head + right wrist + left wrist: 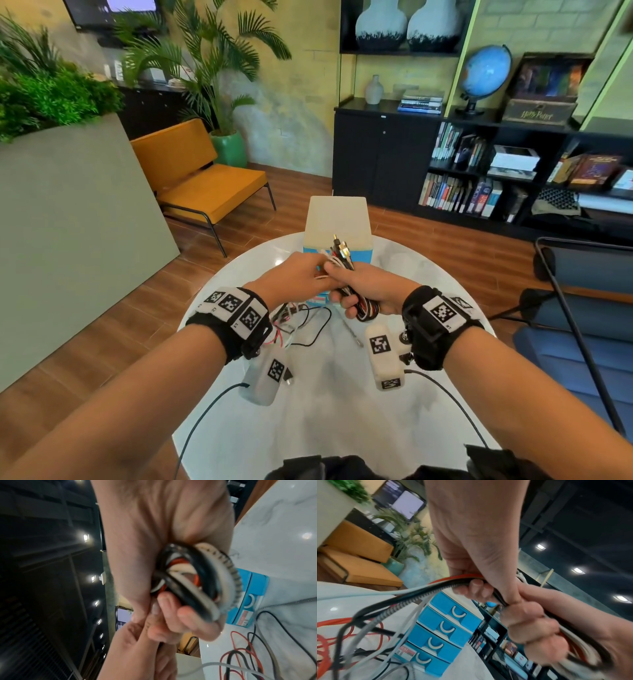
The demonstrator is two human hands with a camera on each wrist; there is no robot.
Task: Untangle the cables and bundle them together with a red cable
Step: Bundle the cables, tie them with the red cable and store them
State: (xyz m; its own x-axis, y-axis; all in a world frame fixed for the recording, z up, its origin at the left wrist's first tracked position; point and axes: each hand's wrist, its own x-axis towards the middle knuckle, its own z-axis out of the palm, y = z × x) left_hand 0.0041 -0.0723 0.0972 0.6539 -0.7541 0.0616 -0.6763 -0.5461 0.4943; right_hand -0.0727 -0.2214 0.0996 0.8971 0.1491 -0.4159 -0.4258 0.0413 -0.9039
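Note:
My right hand (356, 291) grips a folded bundle of black, white, red and braided cables (364, 306), whose plug ends (340, 248) stick up above the fist. In the right wrist view the looped bundle (197, 582) curls out of the fist. My left hand (301, 277) touches the right hand and pinches several strands of the same cables (436, 586), among them the red cable (462, 576). These strands trail down to a loose tangle of cables (294, 322) on the white marble table (325, 411). A red cable (240, 646) lies in that tangle.
A blue drawer box (337, 233) with a white top stands on the table just behind my hands. An orange chair (205, 181) is at the left, black bookshelves (496, 171) behind, and a dark chair frame (575, 325) at the right.

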